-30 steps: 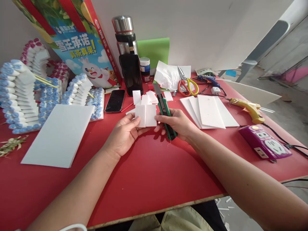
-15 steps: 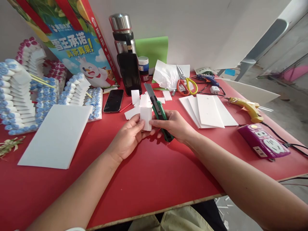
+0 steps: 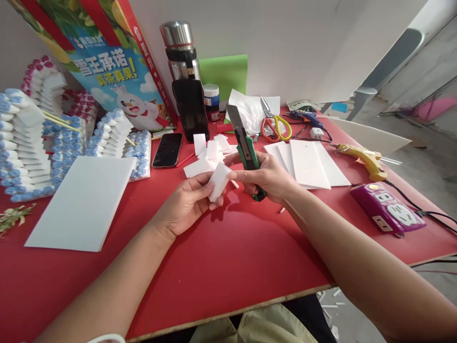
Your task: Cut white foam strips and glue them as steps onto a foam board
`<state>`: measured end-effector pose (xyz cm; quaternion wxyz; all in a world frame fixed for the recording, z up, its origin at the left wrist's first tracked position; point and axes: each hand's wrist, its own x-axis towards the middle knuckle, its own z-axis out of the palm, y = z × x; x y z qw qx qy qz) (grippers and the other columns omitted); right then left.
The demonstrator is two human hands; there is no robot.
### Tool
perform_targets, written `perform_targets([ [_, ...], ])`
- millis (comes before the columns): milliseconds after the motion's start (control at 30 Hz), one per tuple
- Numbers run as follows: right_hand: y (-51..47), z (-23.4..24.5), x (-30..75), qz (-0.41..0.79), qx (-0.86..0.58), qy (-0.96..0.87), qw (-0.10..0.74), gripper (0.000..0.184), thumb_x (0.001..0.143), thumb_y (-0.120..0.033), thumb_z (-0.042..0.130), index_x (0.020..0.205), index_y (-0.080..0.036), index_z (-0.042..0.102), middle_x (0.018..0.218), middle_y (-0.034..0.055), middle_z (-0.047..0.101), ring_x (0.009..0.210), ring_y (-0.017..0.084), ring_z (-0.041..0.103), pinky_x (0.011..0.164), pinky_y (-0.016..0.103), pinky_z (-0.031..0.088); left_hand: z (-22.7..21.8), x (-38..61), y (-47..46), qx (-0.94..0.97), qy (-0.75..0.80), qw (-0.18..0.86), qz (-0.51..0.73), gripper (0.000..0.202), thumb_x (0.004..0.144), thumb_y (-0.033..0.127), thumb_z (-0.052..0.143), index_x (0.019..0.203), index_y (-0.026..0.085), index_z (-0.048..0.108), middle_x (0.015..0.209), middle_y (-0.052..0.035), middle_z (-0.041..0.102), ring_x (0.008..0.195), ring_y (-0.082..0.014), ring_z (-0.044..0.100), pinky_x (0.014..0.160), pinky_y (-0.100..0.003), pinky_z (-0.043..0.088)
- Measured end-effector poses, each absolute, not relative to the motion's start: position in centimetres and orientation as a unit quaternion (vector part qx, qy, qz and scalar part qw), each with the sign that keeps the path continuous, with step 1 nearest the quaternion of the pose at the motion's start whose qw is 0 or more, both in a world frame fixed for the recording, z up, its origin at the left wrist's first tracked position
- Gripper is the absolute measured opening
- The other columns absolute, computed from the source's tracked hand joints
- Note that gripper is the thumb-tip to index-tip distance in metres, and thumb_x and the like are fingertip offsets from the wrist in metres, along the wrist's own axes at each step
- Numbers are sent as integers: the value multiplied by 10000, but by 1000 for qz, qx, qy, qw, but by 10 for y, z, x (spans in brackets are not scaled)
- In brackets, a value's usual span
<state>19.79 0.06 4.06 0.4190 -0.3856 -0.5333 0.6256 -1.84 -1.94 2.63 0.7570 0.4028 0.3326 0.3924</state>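
My left hand point(image 3: 185, 202) is closed on a small white foam piece point(image 3: 218, 181), held just above the red table point(image 3: 221, 257). My right hand point(image 3: 269, 176) grips a green utility knife point(image 3: 246, 150) with its blade out and pointing up and away; the thumb and forefinger also touch the foam piece's right edge. Several small white foam offcuts point(image 3: 210, 150) lie on the table just behind both hands.
A white foam sheet point(image 3: 84, 202) lies at left, white foam strips point(image 3: 309, 162) at right. A phone point(image 3: 167, 149), scissors point(image 3: 271, 125), yellow glue gun point(image 3: 364, 159) and purple power strip point(image 3: 387, 214) lie around. Blue-and-white foam constructions point(image 3: 39, 143) stand far left; a flask point(image 3: 180, 50) at back.
The flat, wider white piece held a second ago now shows as one small tilted piece between my hands. The knife has swung more upright and shifted slightly right.
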Motion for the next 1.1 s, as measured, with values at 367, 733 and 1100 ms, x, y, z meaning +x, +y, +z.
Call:
perform_targets([
  [367, -6, 37, 189, 640, -332, -560, 408, 441, 658, -373, 917, 980, -181, 686, 635, -57, 578, 479, 74, 422, 431, 225, 338, 24, -14, -19, 386, 314, 774, 392, 198, 892, 218, 736, 1079, 165, 768, 860, -31, 650, 715, -93, 629, 616, -176, 510],
  [733, 0, 32, 193, 433, -364, -720, 401, 389, 748, -358, 870, 1059, -171, 731, 960, 25, 617, 858, 170, 592, 776, 294, 491, 25, -10, -23, 463, 351, 724, 372, 267, 938, 395, 686, 1027, 165, 787, 1082, -89, 747, 1117, -236, 683, 1040, -385, 550],
  [1100, -8, 35, 183, 448, -308, -739, 398, 244, 775, -338, 851, 812, -167, 680, 990, 36, 582, 855, 168, 606, 771, 305, 517, 26, -11, -25, 342, 350, 793, 363, 259, 870, 327, 737, 1055, 149, 768, 1024, -82, 733, 969, -189, 685, 1006, -409, 589],
])
